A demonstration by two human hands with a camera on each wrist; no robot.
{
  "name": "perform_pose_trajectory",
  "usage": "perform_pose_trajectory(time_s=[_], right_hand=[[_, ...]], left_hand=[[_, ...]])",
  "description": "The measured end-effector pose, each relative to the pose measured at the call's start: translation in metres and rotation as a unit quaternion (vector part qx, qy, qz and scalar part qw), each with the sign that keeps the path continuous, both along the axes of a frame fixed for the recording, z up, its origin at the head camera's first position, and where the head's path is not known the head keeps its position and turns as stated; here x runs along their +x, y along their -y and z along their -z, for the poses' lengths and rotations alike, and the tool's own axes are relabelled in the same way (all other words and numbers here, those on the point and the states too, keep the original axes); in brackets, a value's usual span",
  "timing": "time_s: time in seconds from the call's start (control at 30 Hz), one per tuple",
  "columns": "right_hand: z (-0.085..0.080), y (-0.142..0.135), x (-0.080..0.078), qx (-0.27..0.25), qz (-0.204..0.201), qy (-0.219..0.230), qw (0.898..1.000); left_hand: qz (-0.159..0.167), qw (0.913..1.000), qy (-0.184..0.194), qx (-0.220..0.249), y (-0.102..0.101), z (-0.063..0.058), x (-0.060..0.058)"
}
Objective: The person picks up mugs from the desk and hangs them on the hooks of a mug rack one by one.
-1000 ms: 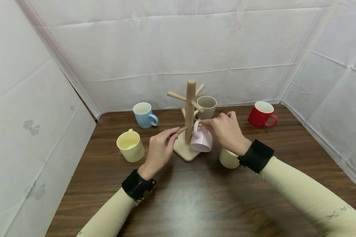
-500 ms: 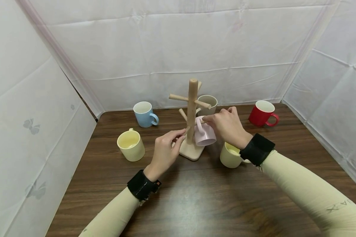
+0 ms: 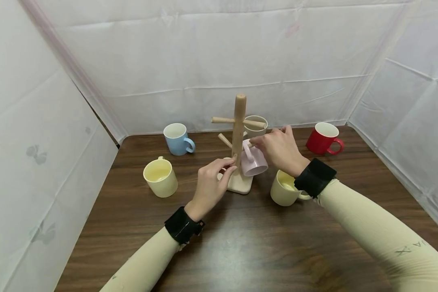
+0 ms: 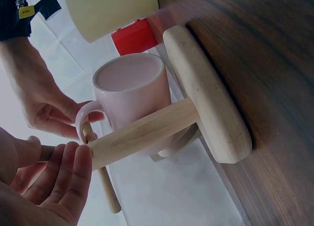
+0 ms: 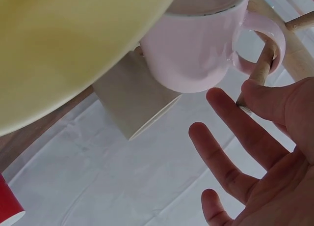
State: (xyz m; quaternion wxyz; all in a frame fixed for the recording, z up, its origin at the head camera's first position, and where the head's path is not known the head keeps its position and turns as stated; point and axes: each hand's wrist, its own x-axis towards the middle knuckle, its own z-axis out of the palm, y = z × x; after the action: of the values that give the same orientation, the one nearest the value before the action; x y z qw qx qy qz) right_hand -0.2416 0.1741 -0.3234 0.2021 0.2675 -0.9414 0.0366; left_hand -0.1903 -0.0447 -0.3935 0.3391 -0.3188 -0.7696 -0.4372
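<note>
A wooden mug tree (image 3: pixel 239 109) stands mid-table on its pale base. From one lower peg a pink mug (image 3: pixel 255 162) hangs by its handle, mouth tipped down. My left hand (image 3: pixel 211 184) pinches another lower peg at the front between thumb and fingers. With thumb and index finger my right hand (image 3: pixel 281 148) pinches the end of the peg that carries the pink mug; its other fingers spread apart in the right wrist view. A grey mug (image 5: pixel 135 96) is behind the tree, partly hidden by it in the head view.
A blue mug (image 3: pixel 177 140) and a yellow mug (image 3: pixel 161 178) stand on the left. Under my right wrist is another yellow mug (image 3: pixel 284 190). A red mug (image 3: pixel 322 138) stands far right. White sheeting (image 3: pixel 204 52) encloses the wooden table (image 3: pixel 233 243).
The mug tree has turned counter-clockwise seen from above, base included. My left hand has moved right with its peg; the pink mug has shifted slightly right and back.
</note>
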Motion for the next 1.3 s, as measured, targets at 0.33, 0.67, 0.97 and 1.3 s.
perform_pose_trajectory(time_s=[0.33, 0.67, 0.97, 1.3], right_hand=[[0.003, -0.002, -0.005, -0.008, -0.002, 0.004, 1.0], [0.005, -0.004, -0.003, -0.027, -0.009, 0.008, 1.0], [0.01, -0.006, 0.0, -0.041, -0.03, -0.002, 0.999], [0.006, -0.009, 0.008, -0.055, -0.027, -0.032, 0.998]], left_hand=[[-0.001, 1.0, -0.002, -0.009, -0.002, -0.001, 0.0], [0.003, 0.9996, 0.008, -0.026, -0.001, -0.005, 0.002], [-0.005, 0.9979, 0.019, -0.062, 0.01, -0.013, 0.005], [-0.073, 0.992, 0.031, -0.098, 0.042, -0.024, 0.008]])
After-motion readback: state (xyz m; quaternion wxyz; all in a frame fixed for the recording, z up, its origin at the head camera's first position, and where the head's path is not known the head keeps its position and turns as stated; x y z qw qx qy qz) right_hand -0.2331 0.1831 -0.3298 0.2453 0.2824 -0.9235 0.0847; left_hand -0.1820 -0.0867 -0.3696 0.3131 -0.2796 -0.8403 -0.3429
